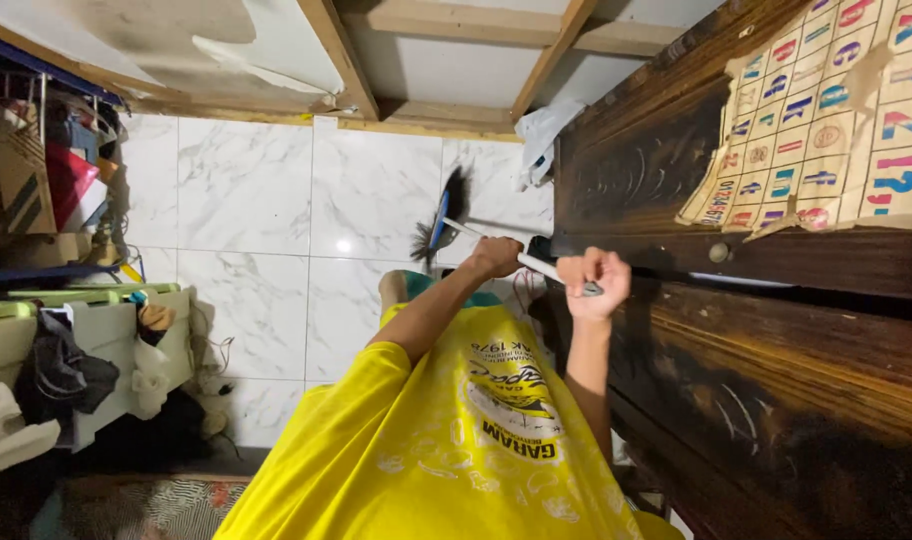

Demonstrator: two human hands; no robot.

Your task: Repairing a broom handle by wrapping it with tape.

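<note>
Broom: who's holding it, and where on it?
Both hands grip the broom by its pale handle: left hand lower, nearer the dark bristles, right hand at the top end.

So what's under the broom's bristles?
Under the broom there is white marble-look tile floor, shiny and bare around it. The bit right beneath the dark bristles is covered, so any dust there can't be seen. Both hands hold the handle: left hand, right hand.

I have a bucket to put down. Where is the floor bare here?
The white tiled floor is bare between the cluttered shelf on the left and the broom. The heaped clothes crowd the lower left. The left hand and right hand grip the broom beside the dark wooden door.
</note>
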